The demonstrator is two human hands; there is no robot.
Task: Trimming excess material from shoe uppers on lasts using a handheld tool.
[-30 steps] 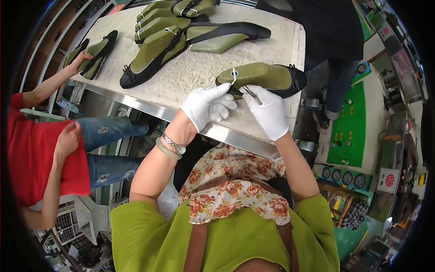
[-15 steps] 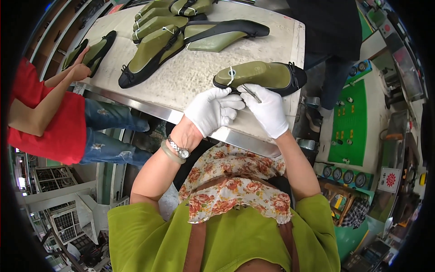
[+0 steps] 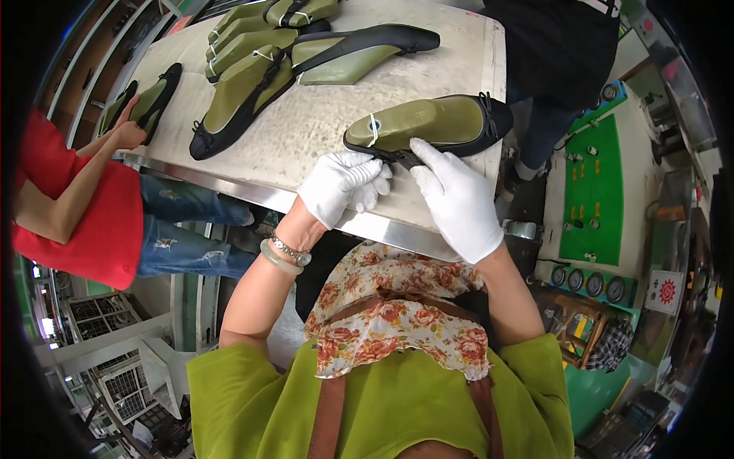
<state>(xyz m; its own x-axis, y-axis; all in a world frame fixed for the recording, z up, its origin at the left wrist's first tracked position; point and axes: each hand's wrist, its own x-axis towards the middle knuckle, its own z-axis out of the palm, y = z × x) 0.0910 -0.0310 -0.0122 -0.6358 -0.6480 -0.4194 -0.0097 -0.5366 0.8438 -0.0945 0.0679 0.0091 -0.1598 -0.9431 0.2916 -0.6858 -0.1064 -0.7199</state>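
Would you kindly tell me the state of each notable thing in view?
Left hand, gloved, fingers curled
Right hand, gloved, index finger extended
Nearest shoe, fitted on a green last
Its bow, tied
White cord, drawn over that last
Middle-left shoe, also on a last
Wristwatch, fastened

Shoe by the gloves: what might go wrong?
The near shoe has its toe by the table's right edge; a push could send it off. The white cord at its heel might snag the right hand's fingers, which are close by.
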